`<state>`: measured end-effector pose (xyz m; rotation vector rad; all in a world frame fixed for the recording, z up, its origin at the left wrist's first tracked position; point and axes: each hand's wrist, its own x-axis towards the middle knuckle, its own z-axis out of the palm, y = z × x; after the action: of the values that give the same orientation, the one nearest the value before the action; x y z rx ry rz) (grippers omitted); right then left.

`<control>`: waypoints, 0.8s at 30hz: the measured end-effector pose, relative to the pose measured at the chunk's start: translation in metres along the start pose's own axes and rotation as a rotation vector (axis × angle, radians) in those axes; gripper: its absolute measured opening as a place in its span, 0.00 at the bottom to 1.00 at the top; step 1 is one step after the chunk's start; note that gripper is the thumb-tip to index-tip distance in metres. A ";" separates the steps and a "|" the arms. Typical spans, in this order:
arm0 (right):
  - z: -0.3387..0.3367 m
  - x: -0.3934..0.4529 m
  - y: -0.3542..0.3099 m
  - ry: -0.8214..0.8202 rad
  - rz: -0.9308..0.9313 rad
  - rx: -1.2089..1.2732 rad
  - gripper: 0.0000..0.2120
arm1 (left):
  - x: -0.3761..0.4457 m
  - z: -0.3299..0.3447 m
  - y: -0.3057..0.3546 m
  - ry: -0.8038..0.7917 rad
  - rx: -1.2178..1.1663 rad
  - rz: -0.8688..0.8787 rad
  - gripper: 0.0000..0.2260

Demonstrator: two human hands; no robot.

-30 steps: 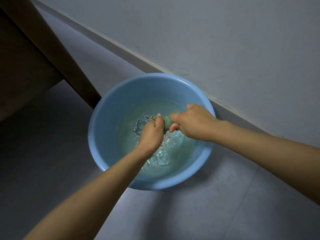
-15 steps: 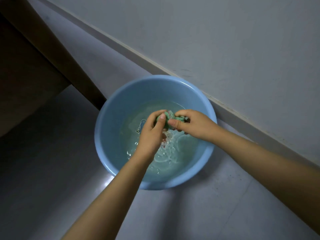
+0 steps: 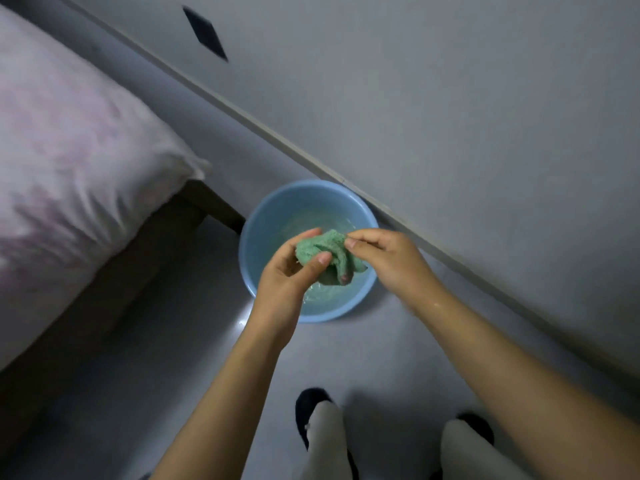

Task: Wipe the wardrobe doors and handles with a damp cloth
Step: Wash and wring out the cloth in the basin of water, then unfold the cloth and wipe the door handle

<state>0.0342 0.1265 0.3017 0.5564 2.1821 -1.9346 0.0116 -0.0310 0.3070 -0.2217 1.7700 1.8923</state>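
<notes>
The green cloth [image 3: 325, 256] is bunched into a ball between both hands, held above the blue basin [image 3: 258, 237] on the floor, likely so that any drips land back in the water. The left hand [image 3: 287, 275] cups it from below, thumb pressed over the front and fingers curled round the far side. The right hand [image 3: 388, 259] pinches the top edge between thumb and forefinger, its other fingers tucked under the bundle; this looks like a grip for pulling the wad open or folding it into a wiping pad. The basin sits just beyond and beneath the fingertips, close against the base of the grey wardrobe door [image 3: 450, 116], which rises to the right of the right hand. A dark diamond-shaped handle [image 3: 205, 32] shows well beyond the fingers. No wiping has begun. A bed [image 3: 69, 150] lies left of the left hand. No writing or brand can be read anywhere.
</notes>
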 end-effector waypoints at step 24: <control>-0.194 -0.421 -0.379 0.880 -0.104 -0.188 0.10 | -0.310 0.237 0.390 -1.051 0.722 0.457 0.06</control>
<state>0.2961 0.2162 0.8331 1.5026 2.8742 -1.6645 0.1402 0.1154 0.8228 1.2735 1.5963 1.0689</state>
